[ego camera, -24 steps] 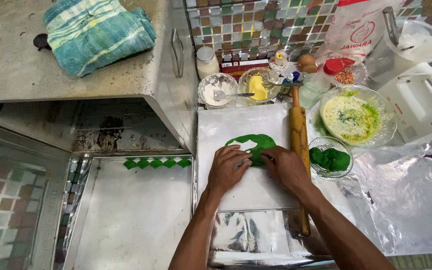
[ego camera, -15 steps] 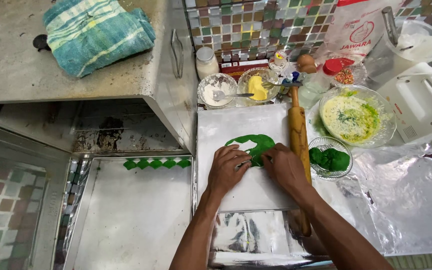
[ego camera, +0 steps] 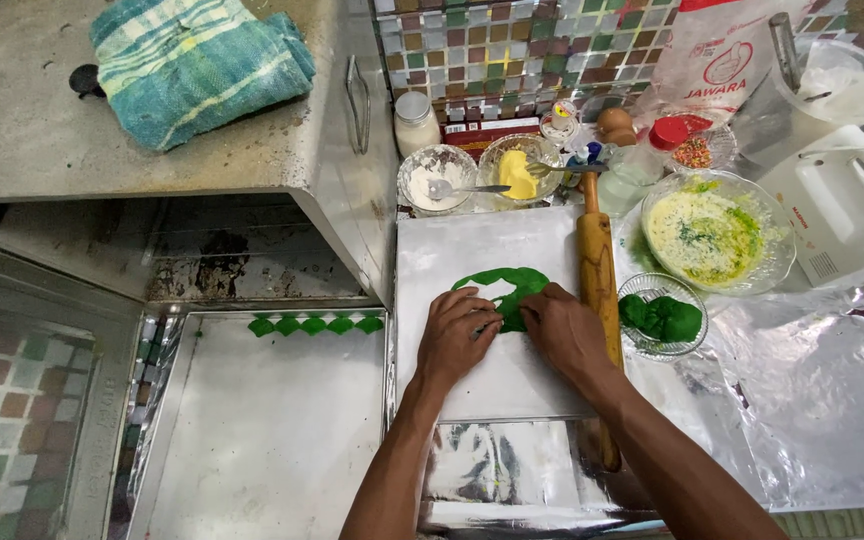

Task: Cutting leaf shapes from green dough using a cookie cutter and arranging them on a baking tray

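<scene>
While a tray [ego camera: 252, 450] with a row of green dough pieces [ego camera: 314, 324] sits at the left, the left hand [ego camera: 457, 335] and right hand [ego camera: 564, 330] press flat, fingers half curled, on green dough [ego camera: 512, 283] spread over a white board [ego camera: 472, 250]; just right lies a rolling pin [ego camera: 597, 270], then a glass bowl [ego camera: 664, 318].

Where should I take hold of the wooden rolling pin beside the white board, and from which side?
Probably grip the rolling pin around its thick middle barrel, coming from above. It lies flat along the white board's right edge, one handle toward the bowls, the near end under the right forearm. The right hand is closest; the glass bowl of green dough crowds its right side, so a sideways approach looks cramped.
</scene>
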